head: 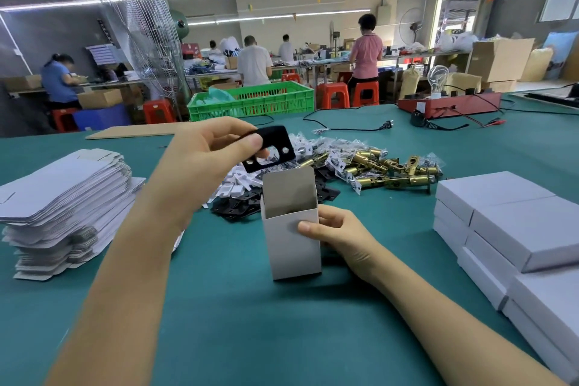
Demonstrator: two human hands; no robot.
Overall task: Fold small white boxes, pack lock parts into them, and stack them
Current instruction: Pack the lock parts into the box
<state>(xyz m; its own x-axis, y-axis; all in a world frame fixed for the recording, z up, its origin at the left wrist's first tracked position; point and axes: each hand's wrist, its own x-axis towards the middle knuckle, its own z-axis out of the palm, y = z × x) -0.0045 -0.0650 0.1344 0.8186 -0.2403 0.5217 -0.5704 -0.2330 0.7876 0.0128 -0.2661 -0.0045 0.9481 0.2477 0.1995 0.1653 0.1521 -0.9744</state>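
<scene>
Near the middle of the green table [219,307], a little toward my edge of it, I have an open white box [291,244] standing upright with its top flap raised at the back. My right hand [338,233] holds it steady: thumb pressed across the front wall near the rim, the other fingers curled round the right side. My left hand [206,157] is lifted above and just behind the box mouth, thumb and fingertips pinched on a flat black plate [271,149] with a large cut-out and two small holes, tilted, its free end pointing right.

So I judge I am at the packing step: box folded, first part about to go in. Next I would need to turn the plate edge-down and lower it straight into the opening without catching the flap, while my right hand keeps the box from tipping.

More black plates [238,207] lie just behind the box, with bagged small parts [316,144] and brass latches [391,166] farther back. Flat box blanks [62,200] are stacked at the left edge, closed boxes [507,229] at the right edge.
</scene>
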